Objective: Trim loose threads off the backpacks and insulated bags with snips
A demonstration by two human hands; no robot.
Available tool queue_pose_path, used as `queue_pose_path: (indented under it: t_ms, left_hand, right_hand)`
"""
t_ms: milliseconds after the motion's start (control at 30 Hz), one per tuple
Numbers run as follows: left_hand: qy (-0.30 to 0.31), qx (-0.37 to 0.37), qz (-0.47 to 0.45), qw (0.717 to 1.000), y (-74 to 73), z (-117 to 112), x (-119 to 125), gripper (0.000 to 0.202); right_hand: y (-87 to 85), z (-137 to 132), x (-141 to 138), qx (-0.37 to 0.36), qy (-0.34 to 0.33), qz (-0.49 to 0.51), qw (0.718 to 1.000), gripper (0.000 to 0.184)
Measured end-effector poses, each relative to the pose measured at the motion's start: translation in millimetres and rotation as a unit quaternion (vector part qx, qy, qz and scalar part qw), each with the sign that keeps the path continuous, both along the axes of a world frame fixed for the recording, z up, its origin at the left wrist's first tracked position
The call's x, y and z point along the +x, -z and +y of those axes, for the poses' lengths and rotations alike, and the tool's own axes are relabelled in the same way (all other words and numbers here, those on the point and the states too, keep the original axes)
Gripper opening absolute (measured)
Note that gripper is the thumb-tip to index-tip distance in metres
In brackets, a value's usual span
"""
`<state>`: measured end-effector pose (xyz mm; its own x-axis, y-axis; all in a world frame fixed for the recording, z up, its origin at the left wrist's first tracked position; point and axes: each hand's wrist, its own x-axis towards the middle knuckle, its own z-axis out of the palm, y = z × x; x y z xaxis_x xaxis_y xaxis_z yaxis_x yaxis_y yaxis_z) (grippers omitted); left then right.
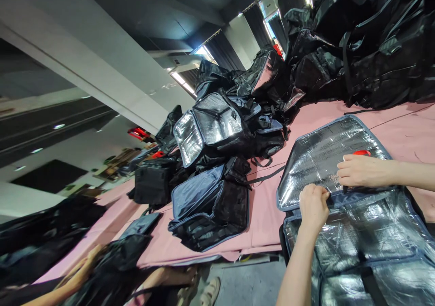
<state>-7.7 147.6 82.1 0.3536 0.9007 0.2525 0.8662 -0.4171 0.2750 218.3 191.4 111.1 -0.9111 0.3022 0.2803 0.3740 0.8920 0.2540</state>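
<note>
Left grip (314, 201) pinched on seam (360, 194); right grip (362, 170) closed on red tool (361, 152). Best keep seam taut, tool close beside left grip.

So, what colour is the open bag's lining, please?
The lining is shiny silver; head view.

Pink table (265, 224), grey floor (251, 281), dark ceiling (163, 2), strip lights (180, 79), black curtains (222, 52).
</note>
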Motion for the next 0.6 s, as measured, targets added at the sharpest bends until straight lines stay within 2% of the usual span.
queue_pose_path:
  t_ms: [200,333,400,433,467,500,567,600]
  left_hand:
    - [0.008,0.027,-0.025,0.999,3.3,-0.1,-0.5,0.012]
    - [0.022,0.086,-0.047,0.995,11.9,-4.0,-1.8,0.011]
    - [0.033,0.137,-0.064,0.988,16.8,-9.1,-2.9,0.011]
    - [0.038,0.165,-0.075,0.983,19.0,-12.3,-3.3,0.011]
    - [0.043,0.191,-0.087,0.977,20.8,-15.5,-3.5,0.01]
    - [0.047,0.214,-0.097,0.971,22.2,-18.8,-3.1,0.011]
    - [0.054,0.242,-0.109,0.963,23.4,-25.3,-0.6,0.012]
    - [0.058,0.25,-0.11,0.96,23.3,-28.6,1.7,0.013]
  right_hand:
    - [6.6,-2.7,8.4,-0.023,0.018,0.046,0.999,0.02]
    - [8.6,-14.3,10.3,-0.025,0.039,0.084,0.995,0.028]
    - [13.2,-29.9,12.5,-0.068,0.061,0.145,0.985,0.028]
    - [17.9,-41.0,13.2,-0.107,0.087,0.194,0.971,0.025]
    - [24.3,-53.8,13.2,-0.161,0.124,0.258,0.945,0.022]
    - [32.3,-68.0,12.0,-0.225,0.18,0.332,0.898,0.02]
    - [50.7,-97.0,5.2,-0.372,0.277,0.42,0.78,0.028]
    - [59.7,-110.4,-0.4,-0.427,0.302,0.456,0.72,0.033]
